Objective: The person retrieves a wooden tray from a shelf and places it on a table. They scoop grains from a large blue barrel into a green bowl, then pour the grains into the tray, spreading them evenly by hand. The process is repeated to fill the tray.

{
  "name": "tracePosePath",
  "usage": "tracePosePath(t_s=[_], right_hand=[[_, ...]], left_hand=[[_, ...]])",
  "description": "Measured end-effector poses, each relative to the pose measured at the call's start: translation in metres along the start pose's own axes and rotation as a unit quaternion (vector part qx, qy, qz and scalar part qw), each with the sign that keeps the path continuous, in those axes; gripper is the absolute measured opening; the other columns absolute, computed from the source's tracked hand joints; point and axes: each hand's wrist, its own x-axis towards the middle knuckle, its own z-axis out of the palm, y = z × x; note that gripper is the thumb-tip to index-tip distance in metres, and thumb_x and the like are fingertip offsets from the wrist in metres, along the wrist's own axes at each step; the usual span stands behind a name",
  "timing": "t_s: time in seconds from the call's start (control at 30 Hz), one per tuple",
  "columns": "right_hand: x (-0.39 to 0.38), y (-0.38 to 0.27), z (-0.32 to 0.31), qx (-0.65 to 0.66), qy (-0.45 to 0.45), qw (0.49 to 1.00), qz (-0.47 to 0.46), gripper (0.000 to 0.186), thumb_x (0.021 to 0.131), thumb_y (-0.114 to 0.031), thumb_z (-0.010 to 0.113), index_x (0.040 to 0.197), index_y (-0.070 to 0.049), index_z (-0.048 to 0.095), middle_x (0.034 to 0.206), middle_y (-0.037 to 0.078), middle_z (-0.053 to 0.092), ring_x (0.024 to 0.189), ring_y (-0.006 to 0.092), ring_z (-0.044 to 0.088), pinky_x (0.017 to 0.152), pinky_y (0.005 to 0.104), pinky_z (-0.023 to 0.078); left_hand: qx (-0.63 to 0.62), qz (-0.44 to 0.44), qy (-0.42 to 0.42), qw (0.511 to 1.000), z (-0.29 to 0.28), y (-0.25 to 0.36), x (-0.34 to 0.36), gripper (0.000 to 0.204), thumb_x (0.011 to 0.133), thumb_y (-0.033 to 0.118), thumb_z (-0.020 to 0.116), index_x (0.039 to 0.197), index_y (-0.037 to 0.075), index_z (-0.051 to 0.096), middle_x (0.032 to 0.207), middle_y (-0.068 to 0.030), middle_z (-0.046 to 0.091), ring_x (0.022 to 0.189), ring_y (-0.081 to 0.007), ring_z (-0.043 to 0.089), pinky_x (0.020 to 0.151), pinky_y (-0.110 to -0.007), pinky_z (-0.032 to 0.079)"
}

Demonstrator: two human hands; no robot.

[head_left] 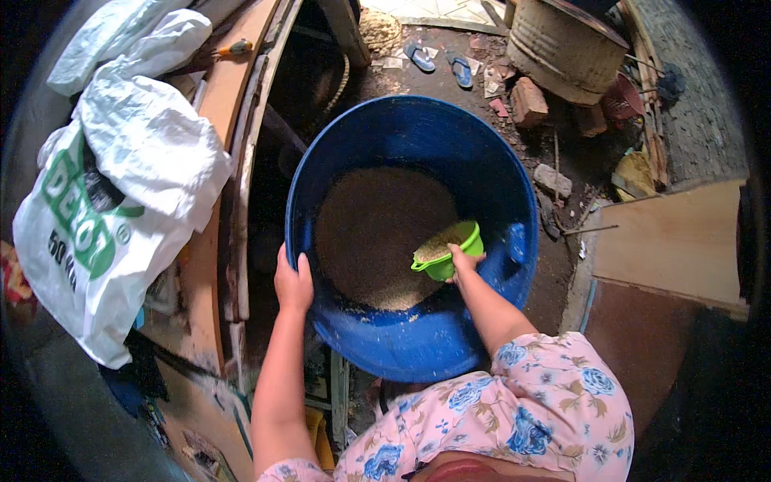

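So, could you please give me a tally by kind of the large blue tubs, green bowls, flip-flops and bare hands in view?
Large blue tub: 1
Green bowl: 1
Flip-flops: 2
Bare hands: 2, the left hand on the tub's rim and the right hand holding the bowl
Total: 6

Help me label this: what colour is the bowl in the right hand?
The bowl is bright lime green, seen in the head view.
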Motion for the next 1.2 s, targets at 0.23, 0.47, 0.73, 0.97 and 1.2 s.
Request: tracePosePath(t_s=[0.23,0.47,0.73,0.97,1.2], right_hand=[[0.103,0.002,0.127,0.226,0.134,0.950,0.168,0.108,0.062,-0.027,0.071,0.135,-0.019,-0.008,0.137,0.007,0.024,0.111,0.0358,0.042,0.084,0.0620,0.035],[0.125,0.000,0.255,0.276,-0.007,0.951,0.136,0.097,0.061,-0.024,0.069,0.132,-0.014,0.004,0.131,0.009,0.030,0.108,0.0335,0.045,0.085,0.0562,0.037],[0.063,0.002,0.349,0.260,-0.298,0.914,0.093,0.085,0.060,-0.020,0.065,0.128,-0.010,0.017,0.124,0.012,0.038,0.105,0.0309,0.048,0.086,0.0496,0.038],[0.073,0.025,0.315,0.169,-0.402,0.895,0.093,0.076,0.059,-0.017,0.063,0.125,-0.005,0.028,0.118,0.014,0.045,0.103,0.0286,0.051,0.087,0.0438,0.040],[0.088,0.011,0.189,0.063,-0.527,0.834,0.152,0.068,0.058,-0.014,0.060,0.122,-0.001,0.040,0.112,0.017,0.052,0.100,0.0263,0.054,0.088,0.0380,0.042]], left_hand=[[0.009,-0.035,0.017,0.999,0.001,0.010,0.005,0.031,0.086,0.014,0.044,0.111,-0.003,0.047,0.095,-0.0197,0.058,0.087,-0.0322,0.057,0.077,-0.036,0.044],[0.000,-0.054,0.001,0.999,0.000,0.005,0.002,0.031,0.084,0.013,0.044,0.110,-0.005,0.047,0.089,-0.0169,0.057,0.078,-0.0268,0.057,0.073,-0.033,0.044],[-0.016,-0.051,-0.012,0.998,-0.001,0.005,0.003,0.031,0.084,0.012,0.044,0.110,-0.004,0.046,0.089,-0.0173,0.057,0.079,-0.0273,0.058,0.073,-0.034,0.044],[0.010,-0.042,-0.010,0.999,-0.002,0.001,0.001,0.030,0.084,0.011,0.044,0.111,-0.004,0.047,0.092,-0.0195,0.057,0.083,-0.0319,0.058,0.075,-0.036,0.044],[-0.011,-0.039,0.011,0.999,-0.004,0.002,-0.001,0.029,0.084,0.011,0.044,0.110,-0.002,0.048,0.092,-0.0195,0.057,0.085,-0.0330,0.057,0.076,-0.036,0.043]])
